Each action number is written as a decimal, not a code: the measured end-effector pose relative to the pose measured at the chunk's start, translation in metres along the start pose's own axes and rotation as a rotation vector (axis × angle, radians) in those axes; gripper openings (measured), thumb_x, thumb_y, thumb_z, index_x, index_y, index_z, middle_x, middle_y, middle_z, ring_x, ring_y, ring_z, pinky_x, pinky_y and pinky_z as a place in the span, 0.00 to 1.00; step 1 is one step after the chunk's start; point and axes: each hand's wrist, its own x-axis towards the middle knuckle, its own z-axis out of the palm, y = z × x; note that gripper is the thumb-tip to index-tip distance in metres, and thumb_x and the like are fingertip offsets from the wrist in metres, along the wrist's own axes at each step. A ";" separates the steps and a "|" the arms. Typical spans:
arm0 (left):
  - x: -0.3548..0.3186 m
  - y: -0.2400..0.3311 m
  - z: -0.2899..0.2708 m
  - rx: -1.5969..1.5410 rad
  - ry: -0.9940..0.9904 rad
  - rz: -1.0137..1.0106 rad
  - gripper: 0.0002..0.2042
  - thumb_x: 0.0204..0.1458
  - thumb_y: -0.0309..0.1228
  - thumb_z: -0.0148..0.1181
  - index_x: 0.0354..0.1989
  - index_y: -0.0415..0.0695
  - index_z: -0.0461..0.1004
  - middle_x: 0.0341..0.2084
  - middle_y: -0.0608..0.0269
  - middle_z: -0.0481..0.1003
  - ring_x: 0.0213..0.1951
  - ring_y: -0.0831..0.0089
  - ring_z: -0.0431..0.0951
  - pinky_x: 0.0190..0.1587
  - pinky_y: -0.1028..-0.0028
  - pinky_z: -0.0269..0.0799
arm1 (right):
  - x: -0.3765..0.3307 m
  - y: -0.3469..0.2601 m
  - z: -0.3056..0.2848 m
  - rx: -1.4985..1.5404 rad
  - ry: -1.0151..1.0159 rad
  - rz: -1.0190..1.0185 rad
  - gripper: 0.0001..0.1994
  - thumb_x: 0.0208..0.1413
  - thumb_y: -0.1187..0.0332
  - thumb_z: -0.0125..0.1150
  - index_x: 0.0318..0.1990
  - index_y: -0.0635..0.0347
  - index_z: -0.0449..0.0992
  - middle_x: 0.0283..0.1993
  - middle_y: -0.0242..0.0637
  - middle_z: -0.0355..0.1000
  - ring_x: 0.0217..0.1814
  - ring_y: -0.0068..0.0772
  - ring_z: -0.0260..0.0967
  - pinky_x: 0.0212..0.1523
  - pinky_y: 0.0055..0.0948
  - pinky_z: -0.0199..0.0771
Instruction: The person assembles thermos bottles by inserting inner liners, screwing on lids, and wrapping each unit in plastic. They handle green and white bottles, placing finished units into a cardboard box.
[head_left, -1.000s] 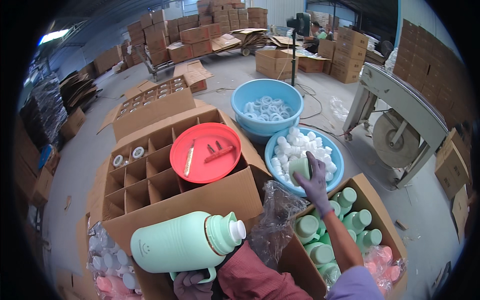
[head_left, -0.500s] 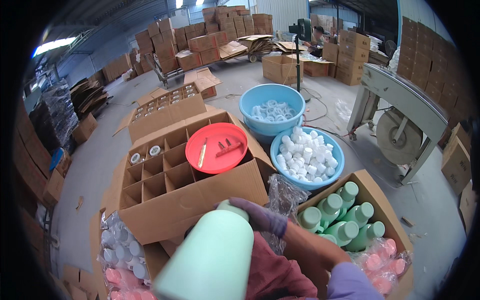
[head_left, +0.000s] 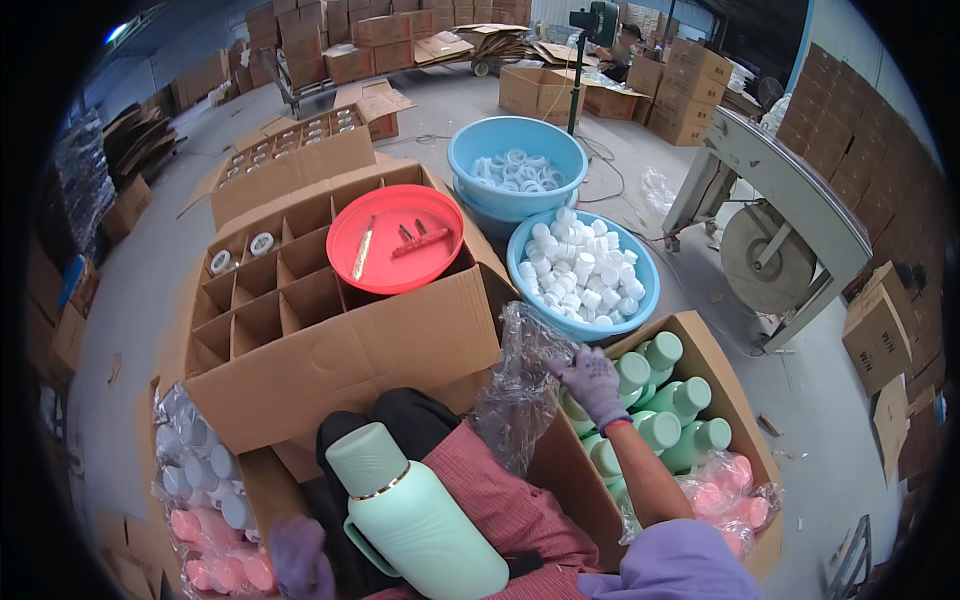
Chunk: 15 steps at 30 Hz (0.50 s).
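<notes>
A mint-green thermos jug point(head_left: 430, 530) with a lid and side handle lies slanted across my lap, lid end pointing away. My left hand point(head_left: 303, 558), in a purple glove, is low beside the jug's handle, apart from it; motion smears its fingers. My right hand point(head_left: 592, 385), gloved too, has its fingers apart over the edge of the right-hand carton point(head_left: 705, 345), with nothing seen in it. Beside it are a crumpled clear plastic bag point(head_left: 520, 385) and several green jugs point(head_left: 685, 400) standing in that carton. Whether it touches them I cannot tell.
Ahead stands a divided carton point(head_left: 340, 345) bearing a red lid-like tray point(head_left: 395, 240) with small tools. Blue basins hold clear rings point(head_left: 520, 172) and white caps point(head_left: 585, 270). Bagged pink and white bottles point(head_left: 205, 480) fill a carton at left. A grey wheeled machine point(head_left: 770, 200) stands right.
The jug was raised with my right hand at its narrow end; now it rests on my lap, released. My right hand has moved right to the carton, and my left hand has come into view.
</notes>
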 end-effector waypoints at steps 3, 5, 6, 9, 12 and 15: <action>0.071 0.021 0.003 -0.068 0.137 -0.056 0.15 0.50 0.20 0.55 0.48 0.36 0.74 0.48 0.46 0.76 0.55 0.48 0.74 0.66 0.45 0.59 | -0.015 0.029 0.034 0.095 -0.324 0.047 0.26 0.55 0.45 0.64 0.30 0.67 0.77 0.32 0.47 0.76 0.35 0.41 0.75 0.40 0.40 0.74; 0.105 0.021 0.005 -0.153 0.118 0.011 0.19 0.50 0.20 0.54 0.53 0.32 0.73 0.50 0.44 0.75 0.56 0.46 0.72 0.65 0.50 0.61 | -0.008 0.012 0.032 0.547 -0.285 0.075 0.23 0.57 0.48 0.64 0.29 0.65 0.77 0.29 0.42 0.77 0.31 0.32 0.75 0.36 0.35 0.75; 0.115 0.020 0.007 -0.192 0.112 0.028 0.21 0.49 0.20 0.54 0.55 0.31 0.72 0.51 0.43 0.74 0.57 0.45 0.72 0.65 0.52 0.62 | -0.001 -0.017 0.001 0.946 -0.343 0.138 0.18 0.61 0.55 0.62 0.27 0.61 0.77 0.23 0.32 0.73 0.25 0.21 0.70 0.31 0.26 0.73; 0.157 0.027 0.012 -0.391 0.055 -0.004 0.21 0.50 0.22 0.55 0.55 0.32 0.73 0.51 0.44 0.75 0.58 0.47 0.71 0.65 0.56 0.63 | 0.027 -0.097 -0.107 1.396 -0.322 0.048 0.13 0.61 0.61 0.62 0.32 0.62 0.76 0.27 0.31 0.74 0.26 0.19 0.71 0.31 0.23 0.74; 0.182 0.020 0.020 -0.426 -0.122 0.159 0.39 0.46 0.35 0.71 0.66 0.34 0.61 0.65 0.42 0.61 0.67 0.47 0.61 0.68 0.57 0.57 | 0.064 -0.172 -0.155 1.655 -0.319 -0.290 0.15 0.63 0.59 0.59 0.34 0.64 0.76 0.28 0.34 0.75 0.30 0.24 0.74 0.38 0.26 0.78; 0.199 0.007 0.052 -0.273 -0.098 0.275 0.62 0.34 0.46 0.81 0.73 0.33 0.42 0.71 0.37 0.45 0.71 0.40 0.49 0.70 0.53 0.52 | 0.113 -0.221 -0.173 1.711 -0.432 -0.554 0.15 0.65 0.59 0.57 0.41 0.65 0.76 0.36 0.36 0.76 0.36 0.27 0.77 0.44 0.28 0.79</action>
